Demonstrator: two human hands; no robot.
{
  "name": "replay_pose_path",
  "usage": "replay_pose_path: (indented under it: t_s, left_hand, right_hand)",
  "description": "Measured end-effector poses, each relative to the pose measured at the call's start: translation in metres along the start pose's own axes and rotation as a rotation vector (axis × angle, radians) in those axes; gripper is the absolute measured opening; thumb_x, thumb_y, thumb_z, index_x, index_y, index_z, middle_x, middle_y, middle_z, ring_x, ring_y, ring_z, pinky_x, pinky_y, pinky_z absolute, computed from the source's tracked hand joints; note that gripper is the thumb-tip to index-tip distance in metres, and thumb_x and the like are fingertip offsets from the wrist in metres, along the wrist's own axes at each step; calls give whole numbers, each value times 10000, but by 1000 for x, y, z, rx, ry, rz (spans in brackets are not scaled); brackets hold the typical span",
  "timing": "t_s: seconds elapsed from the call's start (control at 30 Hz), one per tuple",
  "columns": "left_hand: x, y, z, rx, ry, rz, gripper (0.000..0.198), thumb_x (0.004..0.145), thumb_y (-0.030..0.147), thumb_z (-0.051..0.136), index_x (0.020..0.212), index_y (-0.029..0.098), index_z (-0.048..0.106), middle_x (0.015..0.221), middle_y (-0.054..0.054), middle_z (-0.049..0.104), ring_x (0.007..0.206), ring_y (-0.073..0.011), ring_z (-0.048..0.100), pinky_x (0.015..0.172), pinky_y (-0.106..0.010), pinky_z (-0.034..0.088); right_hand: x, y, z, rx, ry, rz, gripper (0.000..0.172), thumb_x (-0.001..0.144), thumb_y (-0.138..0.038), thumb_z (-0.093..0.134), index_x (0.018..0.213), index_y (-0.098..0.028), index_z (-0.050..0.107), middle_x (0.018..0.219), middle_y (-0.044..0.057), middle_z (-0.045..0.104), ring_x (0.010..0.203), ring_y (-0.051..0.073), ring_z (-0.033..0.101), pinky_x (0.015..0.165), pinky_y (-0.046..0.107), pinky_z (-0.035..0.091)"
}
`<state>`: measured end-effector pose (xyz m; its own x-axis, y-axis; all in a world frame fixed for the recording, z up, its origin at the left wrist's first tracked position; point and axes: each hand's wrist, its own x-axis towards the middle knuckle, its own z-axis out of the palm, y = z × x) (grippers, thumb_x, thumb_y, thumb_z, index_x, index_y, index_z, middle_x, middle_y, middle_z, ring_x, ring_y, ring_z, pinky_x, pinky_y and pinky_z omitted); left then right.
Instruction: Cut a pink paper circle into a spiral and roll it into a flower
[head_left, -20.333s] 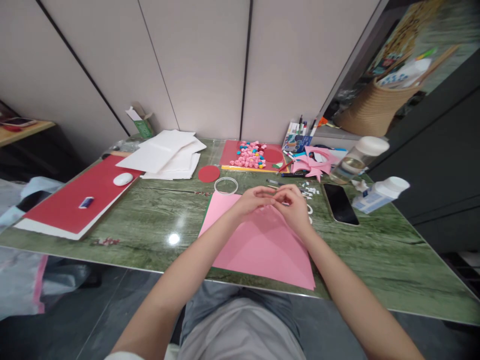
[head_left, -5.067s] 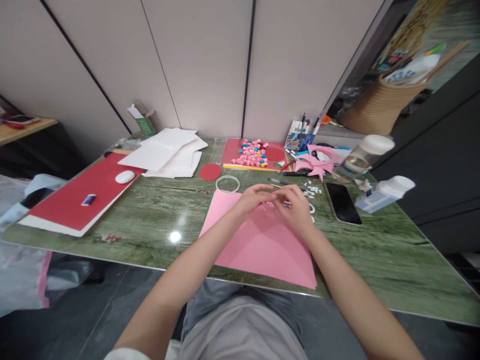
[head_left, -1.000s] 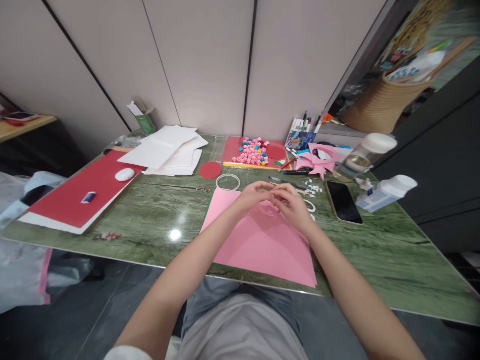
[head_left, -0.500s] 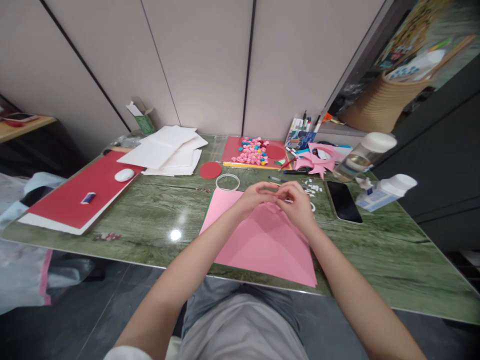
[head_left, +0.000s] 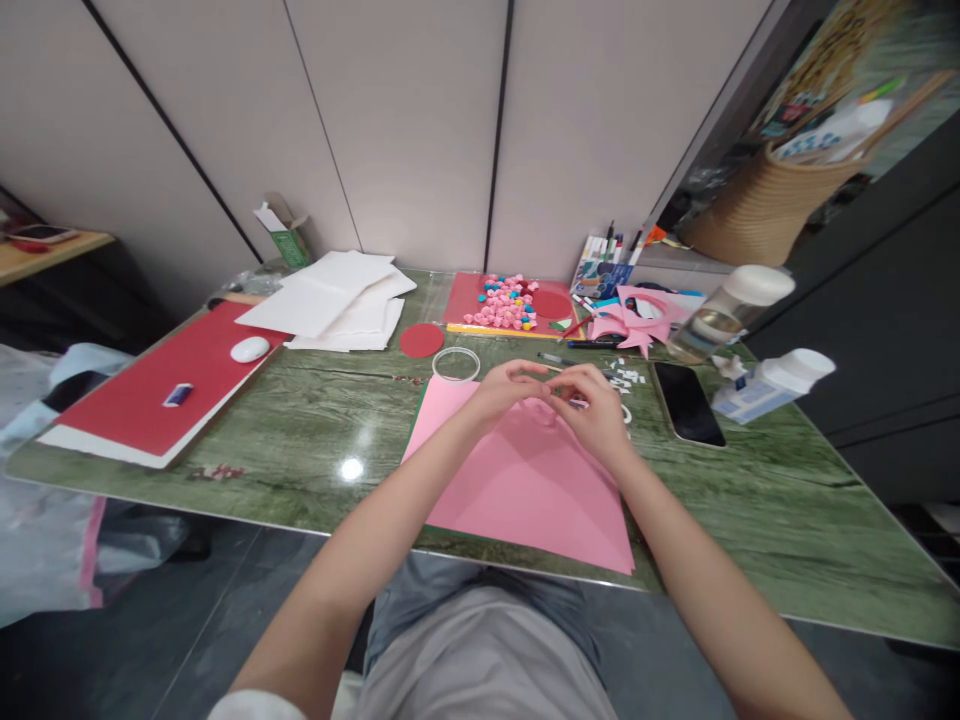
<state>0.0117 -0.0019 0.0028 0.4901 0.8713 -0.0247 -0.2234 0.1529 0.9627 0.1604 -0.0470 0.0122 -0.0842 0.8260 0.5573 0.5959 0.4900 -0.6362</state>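
Note:
My left hand (head_left: pixel 511 390) and my right hand (head_left: pixel 591 392) meet fingertip to fingertip over the upper part of the pink paper sheets (head_left: pixel 525 490). Both are closed in a pinch, with thumbs and forefingers touching. What lies between the fingertips is too small and too covered to name. Just below them shows a small curled pink piece (head_left: pixel 541 411), hard to tell from the pink sheet behind it. A clear ring (head_left: pixel 456 351) lies at the sheets' upper left corner, and a red paper disc (head_left: pixel 421 341) is beyond it.
Small white scraps (head_left: pixel 624 376), a phone (head_left: pixel 688 402), a white bottle (head_left: pixel 776 385) and a clear bottle (head_left: pixel 731 312) are on the right. Small pink, blue and yellow pieces (head_left: pixel 506 303) lie at the back. White sheets (head_left: pixel 322 290) and a red board (head_left: pixel 150 385) occupy the left.
My hands stay together over the pink sheets, with only slight finger movement. The curled pink piece shows a little more clearly below them.

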Motion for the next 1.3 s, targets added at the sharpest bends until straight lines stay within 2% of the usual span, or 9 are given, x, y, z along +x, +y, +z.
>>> replay_pose_path:
  t_s: [0.1,0.23,0.3,0.4,0.57,0.77,1.03,1.17,1.3]
  left_hand:
    - [-1,2,-1,8,6,-20,349,575,141,640,916,136,566,675,-14,609,590,-87,552,600,-219,406]
    - [-4,5,1,31,-36,-36,346,591,149,615,932,145,554,667,-8,600,571,-98,555,594,-240,418]
    - [-5,6,2,47,-41,-23,345,598,165,617,937,145,555,685,-15,602,589,-102,557,606,-246,421]
    - [-5,7,4,-4,-39,-8,344,586,161,628,922,146,560,748,-26,607,644,-103,556,635,-246,422]
    - [-4,8,6,-107,-44,-19,256,616,126,554,868,152,590,716,1,584,650,-77,535,690,-242,415]
    - [-6,8,10,-121,-60,-31,248,609,115,541,847,150,601,767,-15,607,712,-94,556,732,-254,416]
    - [-6,3,10,-64,-119,-33,367,585,171,633,942,146,552,711,-29,619,581,-125,575,607,-285,449]
    - [-7,2,9,-43,-104,-31,420,576,197,663,973,147,535,735,-38,627,579,-121,579,602,-282,450]
    - [-4,1,3,-16,-66,-2,415,590,194,660,981,135,534,719,-46,632,609,-121,585,621,-268,445]
  right_hand:
    - [-1,-1,1,-8,-16,-14,129,750,-294,560,846,-232,619,879,33,512,623,115,509,615,295,450]
    - [-2,0,4,7,-92,-53,167,783,-278,515,913,-264,619,904,44,527,832,172,528,703,333,459]
    - [-2,1,5,9,-93,-59,167,786,-270,510,908,-267,623,910,46,533,878,184,520,729,350,456]
    - [-1,2,4,6,-30,-28,138,767,-270,535,861,-253,635,885,46,530,828,176,528,693,335,463]
    - [0,2,1,33,36,28,96,701,-267,611,780,-217,630,853,36,511,669,134,513,596,293,453]
    - [0,2,2,92,15,44,76,660,-224,627,707,-193,576,852,33,501,680,134,511,591,283,452]
    - [0,4,3,77,4,16,136,675,-192,597,630,-193,469,794,21,489,723,142,503,578,253,427]
    - [0,3,3,72,-6,7,121,673,-167,590,641,-191,476,787,18,488,705,136,500,568,246,424]
    - [0,2,1,36,-3,9,46,689,-190,594,713,-196,556,826,17,495,634,113,495,576,259,431]
